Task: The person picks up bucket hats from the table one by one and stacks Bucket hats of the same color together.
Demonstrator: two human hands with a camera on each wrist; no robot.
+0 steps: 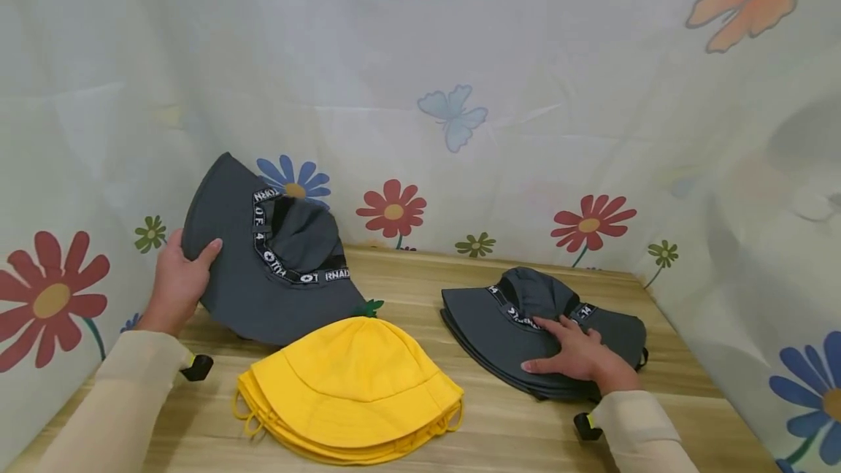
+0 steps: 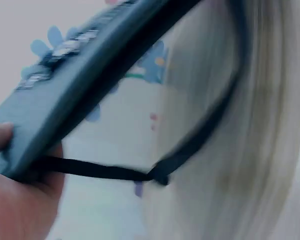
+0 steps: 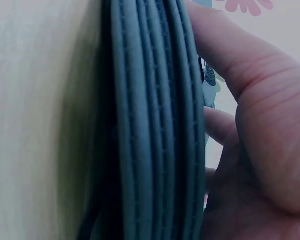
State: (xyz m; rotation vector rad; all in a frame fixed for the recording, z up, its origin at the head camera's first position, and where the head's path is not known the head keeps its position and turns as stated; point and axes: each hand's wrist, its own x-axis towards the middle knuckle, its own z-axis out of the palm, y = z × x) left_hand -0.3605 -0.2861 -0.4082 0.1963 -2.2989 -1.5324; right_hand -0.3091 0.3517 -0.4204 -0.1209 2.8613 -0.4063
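Observation:
My left hand [image 1: 180,279] grips the brim of a dark grey bucket hat [image 1: 230,261], thumb on the upper face. That hat is tilted up at the left, its black-and-white lettered band facing me. In the left wrist view a dark chin strap [image 2: 195,145] hangs from it in a loop. At the right, my right hand [image 1: 574,352] rests with spread fingers on a stack of dark grey bucket hats [image 1: 482,320]. Several layered brim edges [image 3: 157,120] show in the right wrist view, with the thumb along the top one.
A stack of yellow bucket hats [image 1: 358,393] with a green leaf tip [image 1: 370,308] lies at the front centre, overlapping the raised hat in the head view. The wooden table [image 1: 525,436] meets a flower-and-butterfly-print curtain [image 1: 545,130] behind and at both sides.

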